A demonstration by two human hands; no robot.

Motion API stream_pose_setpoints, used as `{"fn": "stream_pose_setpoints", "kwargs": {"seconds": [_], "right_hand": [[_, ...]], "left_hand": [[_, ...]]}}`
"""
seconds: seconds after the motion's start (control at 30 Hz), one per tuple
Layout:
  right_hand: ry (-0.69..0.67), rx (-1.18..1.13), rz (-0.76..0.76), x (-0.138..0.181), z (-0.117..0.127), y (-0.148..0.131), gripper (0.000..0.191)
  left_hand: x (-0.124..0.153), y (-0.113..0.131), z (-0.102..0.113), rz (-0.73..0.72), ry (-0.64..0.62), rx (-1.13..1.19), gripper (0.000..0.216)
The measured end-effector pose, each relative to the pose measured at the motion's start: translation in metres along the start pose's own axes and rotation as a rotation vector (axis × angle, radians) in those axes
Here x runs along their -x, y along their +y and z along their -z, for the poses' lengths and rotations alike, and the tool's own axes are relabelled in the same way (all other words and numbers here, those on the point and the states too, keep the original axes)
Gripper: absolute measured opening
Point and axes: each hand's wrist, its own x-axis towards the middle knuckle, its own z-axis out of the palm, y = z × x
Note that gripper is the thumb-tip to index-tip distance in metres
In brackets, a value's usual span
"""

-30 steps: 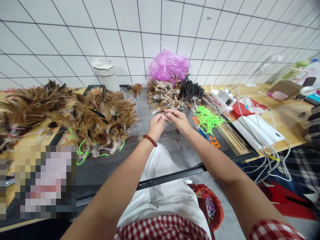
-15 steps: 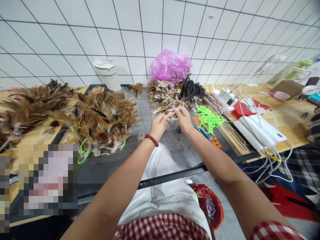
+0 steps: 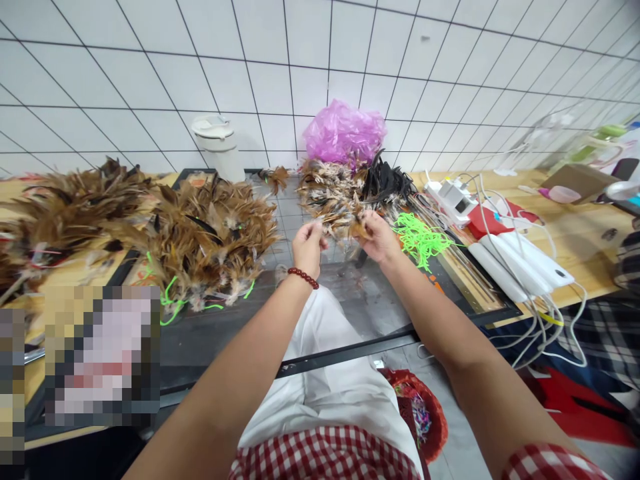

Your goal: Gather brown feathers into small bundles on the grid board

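The right hand (image 3: 382, 240) pinches a small brown feather tuft (image 3: 361, 230) between thumb and fingers. The tuft sits at the fingertips, above the dark work surface (image 3: 220, 343) and in front of the mottled feather pile (image 3: 327, 183). The left hand (image 3: 306, 249) is positioned opposite, apart from the right hand, with its fingers curled and the thumb near the index finger; whether it grips anything cannot be told. A beaded bracelet (image 3: 303, 277) encircles the left wrist.

Black feathers (image 3: 387, 180) adjoin the mottled pile on its right side. A pink plastic bag (image 3: 345, 130) rests behind both, near the tiled wall (image 3: 305, 90). A tangle of green cord (image 3: 423, 240) lies just beside the right hand, on its outer side. A large brown feather heap (image 3: 210, 233) lies to the left of the left hand, with a lidded white cup (image 3: 219, 147) standing upright behind it.
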Motion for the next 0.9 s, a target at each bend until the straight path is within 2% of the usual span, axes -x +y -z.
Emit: {"fn": "stream_pose_setpoints", "kwargs": {"seconds": [0.07,0.2,0.3,0.4,0.53,0.67,0.9], "right_hand": [[-0.083,0.13,0.03,0.004,-0.005,0.0,0.038],[-0.18,0.421,0.211,0.008,-0.011,0.001,0.029],[-0.223,0.524,0.291,0.009,-0.012,0.001,0.025],[-0.202,0.546,0.309,0.009,-0.011,0.001,0.025],[-0.176,0.556,0.362,0.007,-0.008,0.004,0.026],[-0.181,0.541,0.372,0.007,-0.008,0.004,0.023],[-0.165,0.549,0.372,0.006,-0.006,0.004,0.023]], "left_hand": [[-0.001,0.0,0.001,0.034,-0.032,0.037,0.024],[-0.003,-0.004,0.002,0.03,-0.105,-0.051,0.022],[-0.001,-0.007,0.002,0.008,-0.235,-0.109,0.026],[0.003,-0.005,0.001,0.084,-0.325,-0.13,0.031],[0.005,0.002,0.001,0.178,-0.324,-0.12,0.028],[0.004,0.007,0.003,0.24,-0.38,-0.084,0.025],[0.006,0.005,0.002,0.182,-0.408,-0.141,0.02]]}}
